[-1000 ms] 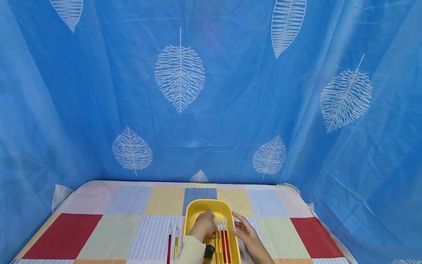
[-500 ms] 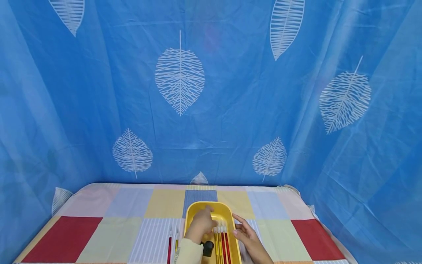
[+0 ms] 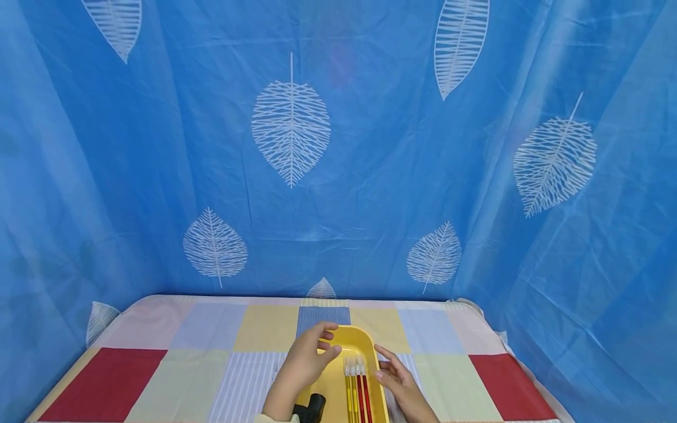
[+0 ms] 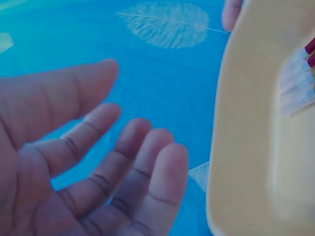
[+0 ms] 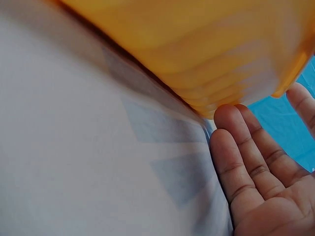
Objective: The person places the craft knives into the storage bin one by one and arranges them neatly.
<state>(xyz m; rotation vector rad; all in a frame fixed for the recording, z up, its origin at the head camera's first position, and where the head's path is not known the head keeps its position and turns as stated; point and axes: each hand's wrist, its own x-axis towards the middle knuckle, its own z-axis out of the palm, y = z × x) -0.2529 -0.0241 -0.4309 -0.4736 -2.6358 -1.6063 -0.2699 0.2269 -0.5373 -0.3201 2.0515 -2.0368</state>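
Observation:
A yellow plastic tray [image 3: 357, 336] lies on the patchwork cloth near the front. Several paintbrushes [image 3: 355, 388] with yellow and red handles and whitish tips lie side by side in its right half; the left wrist view catches their pale tips [image 4: 298, 91]. Above the tray's left rim hovers my left hand [image 3: 307, 359], fingers apart and loosely bent, with nothing in them; its bare palm [image 4: 74, 162] shows in the left wrist view. My right hand [image 3: 399, 379] rests at the tray's right side, its extended fingers [image 5: 231, 157] touching or very near the outer wall.
A patchwork cloth [image 3: 201, 376] covers the table. Blue curtains [image 3: 370, 176] with white leaf prints hang behind and on both sides. A black wrist device [image 3: 312, 408] sits below my left hand.
My left hand has lifted out of the tray and moved left, its fingers spreading. Its arm now hides the brushes that lay left of the tray. The right hand stays put.

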